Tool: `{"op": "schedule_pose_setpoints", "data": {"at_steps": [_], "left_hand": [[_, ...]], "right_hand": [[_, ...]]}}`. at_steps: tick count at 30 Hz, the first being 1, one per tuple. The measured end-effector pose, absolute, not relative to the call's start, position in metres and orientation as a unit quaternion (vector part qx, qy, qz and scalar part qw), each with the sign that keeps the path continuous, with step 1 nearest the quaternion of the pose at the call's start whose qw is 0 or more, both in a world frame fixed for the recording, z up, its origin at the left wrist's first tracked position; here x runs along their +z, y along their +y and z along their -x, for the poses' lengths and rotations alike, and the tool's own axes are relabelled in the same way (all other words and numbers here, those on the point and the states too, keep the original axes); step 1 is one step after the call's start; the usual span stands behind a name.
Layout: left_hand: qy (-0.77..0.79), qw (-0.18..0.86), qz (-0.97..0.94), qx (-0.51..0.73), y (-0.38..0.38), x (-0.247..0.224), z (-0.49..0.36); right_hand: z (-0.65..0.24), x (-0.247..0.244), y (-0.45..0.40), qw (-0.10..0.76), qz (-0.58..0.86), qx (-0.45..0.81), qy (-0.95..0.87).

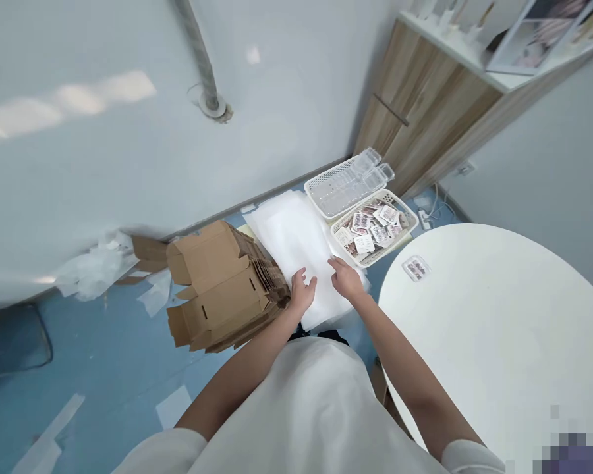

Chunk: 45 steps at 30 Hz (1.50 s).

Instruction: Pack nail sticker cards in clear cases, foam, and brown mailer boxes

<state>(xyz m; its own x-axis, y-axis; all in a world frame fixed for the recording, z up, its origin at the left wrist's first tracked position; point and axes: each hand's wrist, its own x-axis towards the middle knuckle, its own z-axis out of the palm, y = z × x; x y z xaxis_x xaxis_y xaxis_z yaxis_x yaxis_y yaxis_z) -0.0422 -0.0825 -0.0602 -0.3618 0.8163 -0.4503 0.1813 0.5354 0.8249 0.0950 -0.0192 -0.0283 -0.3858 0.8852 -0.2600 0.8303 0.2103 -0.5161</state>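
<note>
My left hand (303, 290) is over the lower left part of a stack of white sheets (296, 230), its fingers apart and nothing in them. Over the right edge of the same sheets is my right hand (344, 277), fingers partly curled, with the forefinger and thumb toward the sheets; whether it pinches a sheet is too small to tell. Flattened brown cardboard boxes (222, 283) lie stacked left of the sheets. Beyond the sheets, a white basket (321, 209) holds clear plastic cases, and a second basket (374, 262) holds many small printed packs.
A round white table (499, 316) stands at the right with a small clear pack (416, 268) on it. Behind is a wooden cabinet (425, 99). Crumpled white wrapping (96, 266) and loose paper (174, 407) lie on the blue floor at the left.
</note>
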Motion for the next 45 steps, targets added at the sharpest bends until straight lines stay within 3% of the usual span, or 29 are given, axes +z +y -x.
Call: {"op": "schedule_pose_setpoints", "data": {"at_steps": [9,19,23,32,41,45], "left_hand": [[0.726,0.475,-0.432,0.247,-0.09,-0.056,0.029],[0.557,0.695,-0.42,0.172,-0.112,-0.054,-0.059],[0.514,0.713,-0.457,0.139,-0.123,-0.055,-0.105],[0.465,0.564,-0.675,0.1,-0.126,-0.062,-0.193],[0.477,0.47,-0.74,0.066,-0.132,-0.059,-0.235],[0.473,0.435,-0.765,0.046,-0.135,-0.063,-0.24]], "right_hand": [[-0.154,-0.001,-0.093,0.238,0.66,0.288,-0.652],[-0.228,-0.004,-0.191,0.496,0.755,0.306,-0.302],[-0.261,-0.02,-0.235,0.541,0.77,0.272,-0.201],[-0.315,-0.057,-0.316,0.422,0.856,0.242,-0.177],[-0.343,-0.064,-0.328,0.18,0.926,0.186,-0.276],[-0.352,-0.059,-0.322,0.132,0.914,0.137,-0.359]]}}
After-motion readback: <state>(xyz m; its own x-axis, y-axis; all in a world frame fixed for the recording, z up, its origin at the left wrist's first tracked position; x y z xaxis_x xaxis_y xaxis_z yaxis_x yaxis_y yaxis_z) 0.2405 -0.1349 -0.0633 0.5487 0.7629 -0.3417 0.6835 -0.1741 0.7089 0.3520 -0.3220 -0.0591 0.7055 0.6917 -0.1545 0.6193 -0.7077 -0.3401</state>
